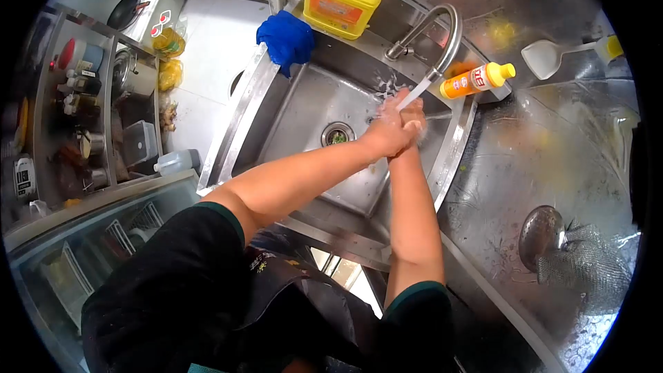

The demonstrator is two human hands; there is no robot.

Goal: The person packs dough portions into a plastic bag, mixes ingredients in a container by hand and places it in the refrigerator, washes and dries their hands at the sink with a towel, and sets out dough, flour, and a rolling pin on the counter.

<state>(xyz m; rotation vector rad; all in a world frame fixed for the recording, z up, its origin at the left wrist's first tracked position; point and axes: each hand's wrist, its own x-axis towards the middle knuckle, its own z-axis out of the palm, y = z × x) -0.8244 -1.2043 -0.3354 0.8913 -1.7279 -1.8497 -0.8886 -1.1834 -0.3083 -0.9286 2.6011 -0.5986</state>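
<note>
Both hands are pressed together over the steel sink point(290, 114), under water running from the curved faucet point(450, 34). My left hand point(387, 132) comes in from the left and lies across the right one. My right hand point(415, 116) is against it, just below the spout, and is partly covered. Water and splashing blur the fingers, so whether they are spread or closed is unclear. No object shows between the hands. Left of them is the drain point(338, 135), with green bits in its strainer.
A yellow jug with a pump point(338, 3) and a blue cloth point(285, 38) sit at the sink's far edge. To the right are an orange bottle point(476, 81), a white spatula point(542, 59), a metal ladle-like strainer point(541, 235) and metal mesh point(587, 262). Shelves point(107, 97) stand left.
</note>
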